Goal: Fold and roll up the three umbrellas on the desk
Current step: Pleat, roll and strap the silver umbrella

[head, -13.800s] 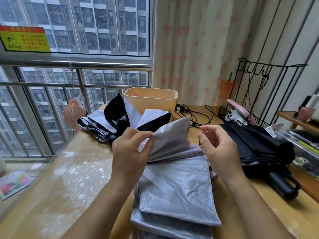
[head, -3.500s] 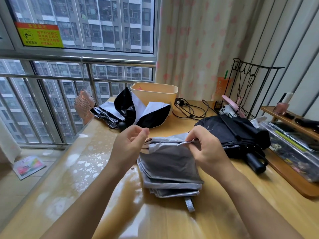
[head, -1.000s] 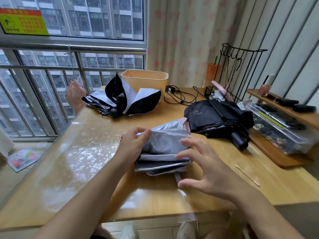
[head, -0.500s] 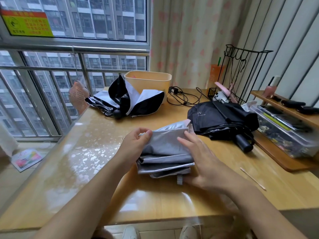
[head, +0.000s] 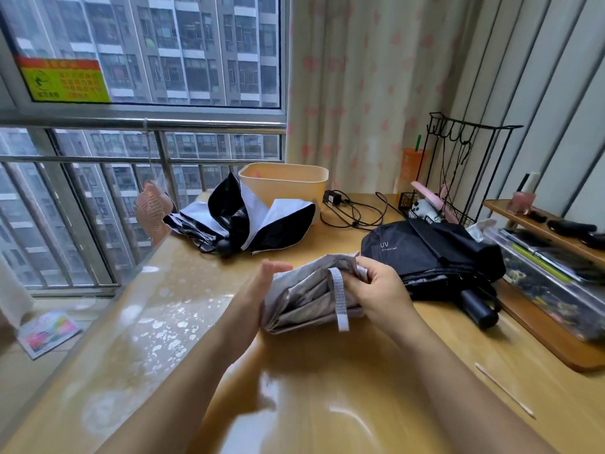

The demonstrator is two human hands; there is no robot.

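While the silver umbrella (head: 307, 294) sits gathered into a compact bundle just above the table (head: 327, 404), its fastening strap (head: 339, 299) hangs loose over the front, so the roll looks formed but not yet secured. The right hand (head: 381, 291) is clenched on the bundle's right end, pinching the cloth near the strap's root. The left hand (head: 258, 290) lies flat and released against the bundle's left end, steadying it. Beyond the silver umbrella to the left, a black-and-white umbrella (head: 248, 224) lies collapsed but splayed, its panels unfolded. Just right of the silver umbrella, a black umbrella (head: 432, 253) marked UV lies loosely bunched, handle toward the near edge. By my reading, one umbrella is nearly finished, needing only its strap wrapped and fastened, and two remain wholly undone.
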